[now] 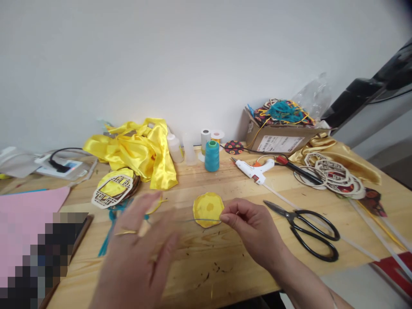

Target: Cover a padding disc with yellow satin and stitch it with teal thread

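My right hand (247, 227) is closed in a pinch on a thin dark thread (206, 220). The thread stretches leftward from the fingertips across a round yellow fabric piece (208, 206) lying on the table. Smeared by motion, my left hand (138, 253) is raised at the left with its fingers spread; a ring shows on one finger. Whether the thread reaches it is too blurred to make out. Behind that hand, a teal tassel (104, 244) and a pale cut-out ornament (112, 191) with yellow backing are partly covered.
Black-handled scissors (313, 234) lie right of my right hand, below a white glue gun (254, 169). A teal thread spool (212, 156) stands behind. Yellow satin (138, 148) is heaped at the left. A filled cardboard box (273, 137) and cut-out ornaments (337, 174) occupy the right.
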The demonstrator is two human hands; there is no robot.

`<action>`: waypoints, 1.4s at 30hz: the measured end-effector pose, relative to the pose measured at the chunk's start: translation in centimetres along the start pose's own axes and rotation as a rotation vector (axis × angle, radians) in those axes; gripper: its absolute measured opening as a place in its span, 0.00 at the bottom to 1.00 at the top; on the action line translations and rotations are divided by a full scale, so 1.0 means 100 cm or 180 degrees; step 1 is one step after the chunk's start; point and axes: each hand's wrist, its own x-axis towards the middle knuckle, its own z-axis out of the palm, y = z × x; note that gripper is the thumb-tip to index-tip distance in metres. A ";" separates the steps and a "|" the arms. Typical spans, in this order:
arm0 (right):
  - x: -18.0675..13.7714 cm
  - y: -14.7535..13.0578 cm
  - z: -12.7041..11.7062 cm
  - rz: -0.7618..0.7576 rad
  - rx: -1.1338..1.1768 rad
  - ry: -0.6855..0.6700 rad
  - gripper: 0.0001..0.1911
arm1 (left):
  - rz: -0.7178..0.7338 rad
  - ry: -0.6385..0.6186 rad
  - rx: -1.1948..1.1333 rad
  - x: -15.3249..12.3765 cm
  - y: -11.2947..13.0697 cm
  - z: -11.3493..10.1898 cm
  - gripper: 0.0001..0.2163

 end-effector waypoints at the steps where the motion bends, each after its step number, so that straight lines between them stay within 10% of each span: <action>1: -0.001 -0.001 0.000 -0.0020 -0.0020 -0.0007 0.07 | 0.0015 0.0299 0.0231 0.002 -0.001 -0.005 0.14; 8: -0.007 -0.006 0.000 -0.0111 -0.0121 -0.0053 0.07 | 0.0255 0.0830 -0.0295 -0.003 0.016 -0.008 0.15; 20: -0.012 -0.004 0.004 -0.0458 0.0077 -0.0226 0.07 | -0.1928 -0.1446 -0.2641 -0.001 0.033 0.032 0.10; 29: -0.007 -0.002 0.008 -0.0538 -0.0215 -0.0090 0.07 | -0.2311 -0.1611 -0.2435 0.002 0.027 0.034 0.13; 36: -0.030 0.041 -0.093 -0.0580 -0.3238 0.1000 0.15 | -0.2795 -0.1237 -0.2791 0.001 0.019 0.035 0.10; 42: -0.057 0.091 -0.148 -0.0250 -0.4210 0.0626 0.20 | -0.2914 -0.1142 -0.3147 -0.001 0.013 0.043 0.09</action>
